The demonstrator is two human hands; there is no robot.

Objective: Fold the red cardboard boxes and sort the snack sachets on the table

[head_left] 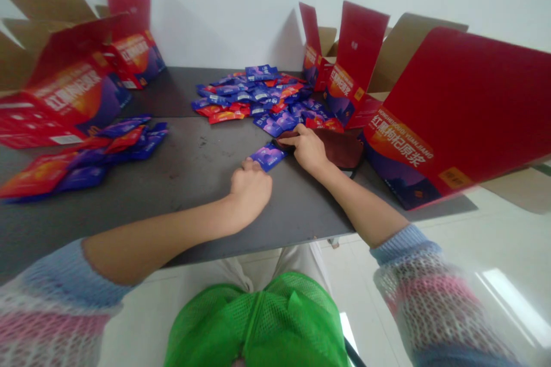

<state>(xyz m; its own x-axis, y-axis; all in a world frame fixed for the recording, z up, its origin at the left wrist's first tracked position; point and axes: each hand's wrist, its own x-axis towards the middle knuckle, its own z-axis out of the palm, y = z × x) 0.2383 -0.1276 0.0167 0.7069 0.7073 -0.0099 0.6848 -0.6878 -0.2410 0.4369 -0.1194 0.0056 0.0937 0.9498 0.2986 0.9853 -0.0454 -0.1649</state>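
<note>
A blue-purple sachet (268, 156) lies on the dark grey table (185, 166) between my two hands. My left hand (249, 190) is curled into a fist with its knuckles at the sachet's near corner. My right hand (308, 148) rests at the sachet's far end, fingers bent and pointing left, over a dark red cloth-like thing (342, 149). Just beyond lies a loose heap of blue and red sachets (258, 97).
A second pile of sachets (86, 157) lies at the left. Open red-and-purple cartons stand at the left (69, 92), at the back right (344, 80), and close on the right (434, 126). A green mesh bag (258, 321) sits in my lap below the table's front edge.
</note>
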